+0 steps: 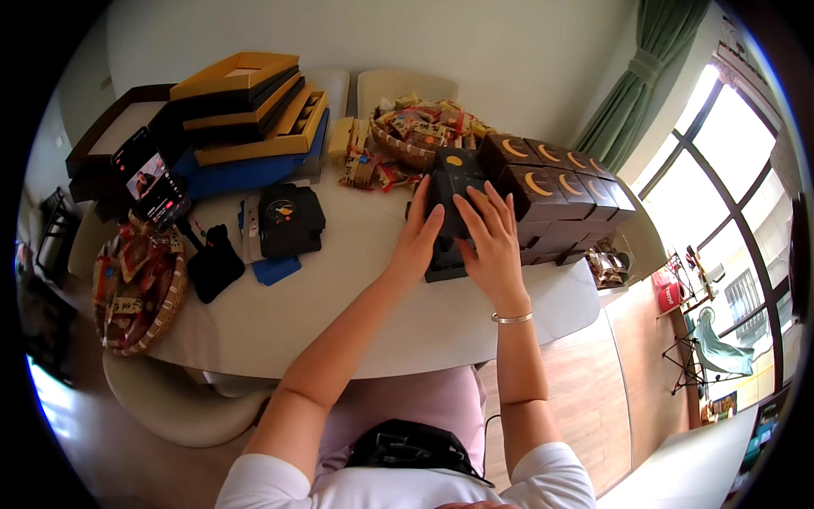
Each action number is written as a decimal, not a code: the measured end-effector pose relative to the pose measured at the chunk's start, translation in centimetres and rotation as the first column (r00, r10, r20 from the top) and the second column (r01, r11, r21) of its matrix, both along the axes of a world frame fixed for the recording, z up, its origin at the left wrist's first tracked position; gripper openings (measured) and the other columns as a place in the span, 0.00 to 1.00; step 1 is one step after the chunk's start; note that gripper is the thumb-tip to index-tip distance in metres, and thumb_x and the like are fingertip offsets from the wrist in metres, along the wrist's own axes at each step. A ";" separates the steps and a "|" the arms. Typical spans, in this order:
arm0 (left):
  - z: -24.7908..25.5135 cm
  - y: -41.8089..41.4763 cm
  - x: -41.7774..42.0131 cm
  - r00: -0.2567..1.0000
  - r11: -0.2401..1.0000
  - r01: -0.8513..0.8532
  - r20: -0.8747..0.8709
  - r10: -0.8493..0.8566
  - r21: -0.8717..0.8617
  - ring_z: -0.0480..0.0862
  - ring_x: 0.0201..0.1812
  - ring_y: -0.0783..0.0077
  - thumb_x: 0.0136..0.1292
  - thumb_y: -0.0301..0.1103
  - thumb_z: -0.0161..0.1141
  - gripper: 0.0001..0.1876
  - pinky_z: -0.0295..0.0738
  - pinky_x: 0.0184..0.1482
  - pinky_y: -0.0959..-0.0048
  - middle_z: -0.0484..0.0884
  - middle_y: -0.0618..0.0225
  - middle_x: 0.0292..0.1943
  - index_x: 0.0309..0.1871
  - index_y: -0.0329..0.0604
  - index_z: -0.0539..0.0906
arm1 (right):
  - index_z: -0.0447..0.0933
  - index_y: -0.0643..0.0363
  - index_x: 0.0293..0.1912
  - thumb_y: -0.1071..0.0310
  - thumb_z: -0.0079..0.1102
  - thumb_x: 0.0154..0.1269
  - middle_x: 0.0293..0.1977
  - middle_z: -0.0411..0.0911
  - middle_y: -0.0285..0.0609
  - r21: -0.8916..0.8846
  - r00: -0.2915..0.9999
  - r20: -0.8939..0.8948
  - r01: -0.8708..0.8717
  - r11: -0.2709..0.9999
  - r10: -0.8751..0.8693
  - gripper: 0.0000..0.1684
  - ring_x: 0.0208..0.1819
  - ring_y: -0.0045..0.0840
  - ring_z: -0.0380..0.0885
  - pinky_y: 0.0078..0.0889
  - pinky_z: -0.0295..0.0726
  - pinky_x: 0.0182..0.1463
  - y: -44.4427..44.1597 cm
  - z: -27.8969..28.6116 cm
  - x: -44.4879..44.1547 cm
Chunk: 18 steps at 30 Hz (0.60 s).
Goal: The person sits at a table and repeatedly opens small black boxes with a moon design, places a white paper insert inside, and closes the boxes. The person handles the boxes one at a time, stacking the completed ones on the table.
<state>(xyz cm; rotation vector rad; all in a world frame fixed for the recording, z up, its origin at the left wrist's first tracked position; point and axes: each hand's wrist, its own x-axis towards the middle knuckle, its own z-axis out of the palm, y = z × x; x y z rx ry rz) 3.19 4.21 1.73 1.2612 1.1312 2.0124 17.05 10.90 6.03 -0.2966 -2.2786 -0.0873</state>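
Observation:
A small black cardboard box [447, 191] sits at the near left end of a stack of boxes. My left hand [416, 238] lies along its left side, thumb against the near face. Across its top right part spread the fingers of my right hand [491, 245], so the box is held between both hands. Behind it is another black box [456, 160] with a yellow round print. To the right rise stacked dark brown boxes [540, 184] with golden crescent prints. The boxes beneath my hands are partly hidden.
Flattened black box blanks [291, 219] lie left on the white table [356, 318]. A phone [151, 181] on a stand, large gift-box trays [254, 121] and two wicker baskets of wrapped snacks, one left [140, 286] and one behind [423, 130], surround the work area.

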 end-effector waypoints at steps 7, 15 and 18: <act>-2.8 2.9 3.0 0.917 0.948 -0.317 -0.266 0.298 -0.031 0.36 0.81 0.47 0.79 0.48 0.41 0.35 0.36 0.78 0.56 0.37 0.46 0.80 0.79 0.38 0.47 | 0.71 0.54 0.66 0.86 0.58 0.54 0.68 0.67 0.45 -0.060 0.999 0.010 -0.051 0.997 0.051 0.38 0.75 0.44 0.57 0.57 0.57 0.76 0.8 -1.0 0.9; -3.1 2.3 -2.3 0.669 0.807 -0.555 -0.469 0.577 0.200 0.45 0.78 0.37 0.73 0.42 0.54 0.30 0.41 0.74 0.41 0.49 0.41 0.78 0.74 0.41 0.63 | 0.74 0.63 0.60 0.85 0.48 0.53 0.63 0.71 0.51 -0.013 0.953 -0.186 -0.246 0.969 0.240 0.32 0.70 0.48 0.64 0.57 0.62 0.73 -2.5 -1.8 -1.6; -0.2 -0.2 -9.8 0.483 0.617 -0.785 -0.570 0.665 0.055 0.45 0.78 0.37 0.67 0.47 0.60 0.33 0.40 0.72 0.34 0.53 0.41 0.76 0.71 0.44 0.67 | 0.74 0.64 0.59 0.82 0.51 0.56 0.63 0.70 0.53 -0.161 0.900 -0.177 -0.426 0.890 0.399 0.28 0.70 0.49 0.65 0.51 0.66 0.71 -4.9 -2.7 -3.5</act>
